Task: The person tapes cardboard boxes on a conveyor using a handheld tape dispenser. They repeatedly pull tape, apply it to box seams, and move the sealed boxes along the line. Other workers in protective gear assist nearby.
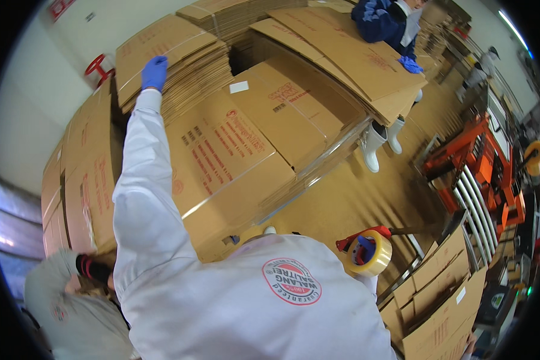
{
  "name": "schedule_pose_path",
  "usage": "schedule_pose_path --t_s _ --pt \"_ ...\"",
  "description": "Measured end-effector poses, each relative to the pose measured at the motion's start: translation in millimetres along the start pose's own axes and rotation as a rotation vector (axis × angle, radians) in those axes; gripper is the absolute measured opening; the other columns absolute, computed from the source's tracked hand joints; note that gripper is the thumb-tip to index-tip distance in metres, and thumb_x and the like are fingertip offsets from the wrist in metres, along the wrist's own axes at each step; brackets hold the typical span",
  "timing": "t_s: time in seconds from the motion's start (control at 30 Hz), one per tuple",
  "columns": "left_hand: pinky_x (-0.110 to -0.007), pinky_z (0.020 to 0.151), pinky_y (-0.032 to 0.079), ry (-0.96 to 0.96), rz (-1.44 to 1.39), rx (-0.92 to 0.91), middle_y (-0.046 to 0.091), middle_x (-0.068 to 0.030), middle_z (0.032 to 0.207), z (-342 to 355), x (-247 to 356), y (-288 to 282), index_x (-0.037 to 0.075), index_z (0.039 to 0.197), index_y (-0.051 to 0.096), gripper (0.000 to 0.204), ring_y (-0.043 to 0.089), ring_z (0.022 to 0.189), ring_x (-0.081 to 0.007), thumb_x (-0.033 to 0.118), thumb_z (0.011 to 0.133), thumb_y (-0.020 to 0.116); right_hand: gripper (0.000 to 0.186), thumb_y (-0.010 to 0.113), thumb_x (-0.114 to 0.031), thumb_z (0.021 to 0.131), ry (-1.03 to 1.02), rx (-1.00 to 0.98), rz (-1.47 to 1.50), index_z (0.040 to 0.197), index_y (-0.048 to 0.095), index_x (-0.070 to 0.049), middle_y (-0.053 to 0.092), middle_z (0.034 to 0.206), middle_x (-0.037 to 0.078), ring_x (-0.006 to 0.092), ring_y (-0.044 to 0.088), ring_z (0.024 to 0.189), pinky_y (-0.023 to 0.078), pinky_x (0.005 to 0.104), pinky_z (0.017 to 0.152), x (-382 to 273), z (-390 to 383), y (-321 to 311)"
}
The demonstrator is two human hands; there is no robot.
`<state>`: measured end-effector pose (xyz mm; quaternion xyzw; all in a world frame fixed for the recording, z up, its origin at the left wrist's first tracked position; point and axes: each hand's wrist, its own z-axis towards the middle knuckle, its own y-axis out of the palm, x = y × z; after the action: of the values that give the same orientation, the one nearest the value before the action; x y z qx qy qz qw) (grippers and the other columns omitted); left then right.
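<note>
My left arm reaches far forward to a stack of flattened cardboard boxes point(168, 45). On its top edge my left hand point(155, 73), in a blue glove, has its fingers curled closed. A thin white strap crosses the top sheet beside the fingertips; whether they grip it is hidden. Low on the right, my right hand point(365, 242) is mostly covered by a tape dispenser point(378, 255) with a red frame and a wide roll of clear tape. Blue shows inside the roll, and my white sleeve ends right behind it, so the hand is closed on the dispenser.
Lower strapped cardboard stacks point(228, 156) lie ahead of me. Across them a co-worker point(381, 21) in blue leans over more sheets. Another person point(72, 306) is close on my left. On the right stand an orange machine point(480, 162) with rollers and an open carton point(444, 300).
</note>
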<state>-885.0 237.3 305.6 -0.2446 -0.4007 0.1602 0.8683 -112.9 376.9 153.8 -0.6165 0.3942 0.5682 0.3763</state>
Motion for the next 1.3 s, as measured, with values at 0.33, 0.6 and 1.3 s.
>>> schedule_pose_path --t_s 0.33,0.6,1.3 --pt "-0.047 0.090 0.048 -0.014 0.626 -0.072 0.064 -0.0203 0.113 146 -118 59 0.008 0.109 0.066 0.036 0.062 0.104 -0.0386 0.029 0.089 0.046 0.026 0.074 -0.016 0.078 0.193 0.301 -0.008 0.097 0.058 -0.008 0.065 0.087 0.005 0.0140 0.062 0.073 0.052 0.0293 0.061 -3 -52 68" --pt "-0.051 0.081 0.049 0.244 0.884 -0.079 0.063 -0.0221 0.103 174 -165 66 0.003 0.105 0.061 0.033 0.062 0.095 -0.0399 0.025 0.096 0.038 0.028 0.074 -0.017 0.079 0.152 0.207 0.026 0.101 0.059 -0.009 0.065 0.090 0.005 0.0141 0.062 0.075 0.053 0.0293 0.062 -8 11 130" --pt "-0.050 0.078 0.045 0.023 0.504 -0.006 0.062 -0.0243 0.097 150 -181 52 0.004 0.094 0.060 0.024 0.059 0.092 -0.0428 0.024 0.094 0.046 0.032 0.074 -0.018 0.081 0.468 0.146 0.017 0.110 0.062 -0.010 0.065 0.099 0.005 0.0144 0.063 0.080 0.055 0.0295 0.063 38 29 154"
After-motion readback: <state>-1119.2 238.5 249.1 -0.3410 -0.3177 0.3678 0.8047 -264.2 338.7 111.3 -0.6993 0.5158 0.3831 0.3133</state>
